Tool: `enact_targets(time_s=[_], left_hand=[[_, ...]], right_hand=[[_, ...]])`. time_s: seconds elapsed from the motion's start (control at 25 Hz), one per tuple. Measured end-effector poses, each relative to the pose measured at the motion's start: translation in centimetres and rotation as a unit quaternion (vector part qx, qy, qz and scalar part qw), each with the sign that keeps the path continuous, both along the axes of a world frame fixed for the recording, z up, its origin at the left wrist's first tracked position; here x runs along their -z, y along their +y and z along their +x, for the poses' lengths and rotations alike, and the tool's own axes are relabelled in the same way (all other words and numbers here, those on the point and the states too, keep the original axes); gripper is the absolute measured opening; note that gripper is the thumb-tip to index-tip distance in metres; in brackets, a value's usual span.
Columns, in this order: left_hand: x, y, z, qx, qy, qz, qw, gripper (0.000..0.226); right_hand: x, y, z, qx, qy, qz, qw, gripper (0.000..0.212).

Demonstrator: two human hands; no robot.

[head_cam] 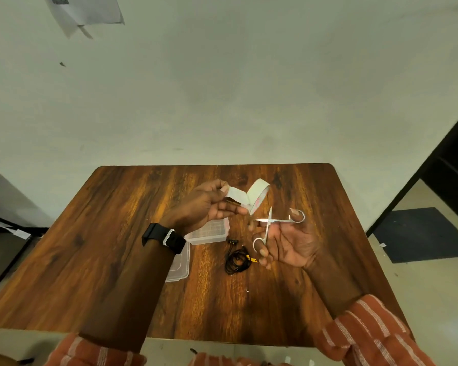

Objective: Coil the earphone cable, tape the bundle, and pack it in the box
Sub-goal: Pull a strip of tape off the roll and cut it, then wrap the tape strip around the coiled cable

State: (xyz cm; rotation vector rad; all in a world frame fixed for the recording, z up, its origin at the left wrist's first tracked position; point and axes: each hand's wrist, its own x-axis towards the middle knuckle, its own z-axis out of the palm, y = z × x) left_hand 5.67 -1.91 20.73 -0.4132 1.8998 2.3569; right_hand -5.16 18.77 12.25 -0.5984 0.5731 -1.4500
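Above wooden table (117, 260), left hand (206, 207) pinching white tape (249, 196), right hand (288, 241) gripping steel scissors (271, 225)

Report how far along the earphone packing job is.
Done: the earphone cable lies coiled on the table. In hand: the left hand holds the tape roll with a strip pulled out, and the right hand holds open scissors. Left: cutting, taping the bundle, packing it in the open box.
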Motion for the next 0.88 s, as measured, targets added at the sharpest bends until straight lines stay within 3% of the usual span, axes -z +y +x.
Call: enact_targets(time_s=[0.08, 0.16, 0.2, 0.24, 0.32, 0.4, 0.48, 0.56, 0.72, 0.8, 0.88], left_hand=[[-0.3, -0.4, -0.3, 0.004, -0.005, -0.035, 0.999, 0.021], [-0.5, -0.7, -0.5, 0.012, -0.013, -0.087, 0.996, 0.016], [-0.4, -0.8, -0.5, 0.017, -0.017, -0.123, 0.992, 0.015], [-0.4, -0.7, -0.6, 0.020, -0.023, -0.162, 0.986, 0.014], [-0.3, -0.4, -0.7, 0.022, -0.037, -0.214, 0.976, 0.014], [0.0, 0.0, -0.8, 0.025, -0.050, -0.232, 0.971, 0.014], [0.5, 0.4, -1.0, 0.031, -0.062, -0.246, 0.967, 0.015], [1.0, 0.7, -1.1, 0.037, -0.072, -0.250, 0.965, 0.018], [1.7, 1.1, -1.0, 0.058, -0.078, -0.250, 0.963, 0.013], [2.0, 0.7, -1.1, 0.072, -0.069, -0.262, 0.960, 0.010], [2.0, 0.2, -1.4, 0.089, -0.055, -0.274, 0.956, 0.009]], right_hand=[[-0.1, 1.1, -1.3, 0.003, 0.043, 0.021, 0.999, 0.067], [0.5, 2.1, -2.3, 0.096, 0.168, 0.149, 0.970, 0.059], [1.7, 2.5, -2.8, 0.162, 0.265, 0.239, 0.920, 0.056], [3.3, 2.8, -3.3, 0.211, 0.368, 0.325, 0.845, 0.049], [7.0, 3.2, -4.1, 0.224, 0.519, 0.443, 0.696, 0.030], [9.6, 3.0, -4.2, 0.178, 0.599, 0.493, 0.605, 0.027], [11.5, 2.8, -4.2, 0.165, 0.640, 0.510, 0.550, 0.033], [12.8, 2.5, -4.3, 0.153, 0.634, 0.521, 0.550, 0.047], [14.3, 1.8, -4.2, 0.210, 0.443, 0.562, 0.666, 0.036], [12.9, 1.2, -4.2, 0.299, 0.457, 0.515, 0.661, 0.018], [9.5, 0.2, -3.8, 0.397, 0.469, 0.391, 0.685, 0.025]])
